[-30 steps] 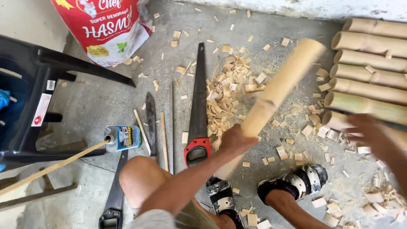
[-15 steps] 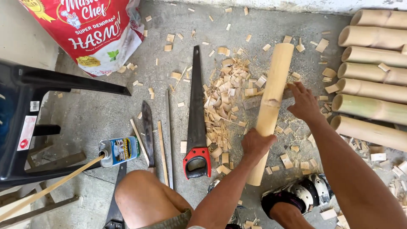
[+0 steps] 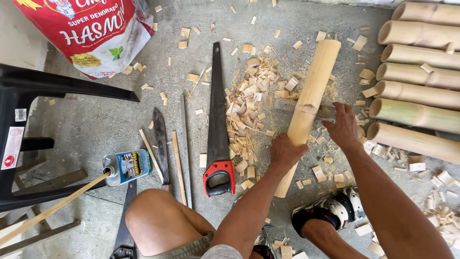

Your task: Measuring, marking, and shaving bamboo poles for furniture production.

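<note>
A: Bamboo pole (image 3: 310, 96) lies on the concrete floor (image 3: 96, 120) among wood chips (image 3: 249, 105), beside the handsaw (image 3: 218, 129). Grip?

B: Left hand (image 3: 286, 152) clenched around the lower part; right hand (image 3: 342, 127) open, flat on the floor just beside the pole.

A: Handling?

B: Judged stiff, hollow, fairly light; smooth skin may slip. Hold near mid-length, clear of cut ends.
</note>
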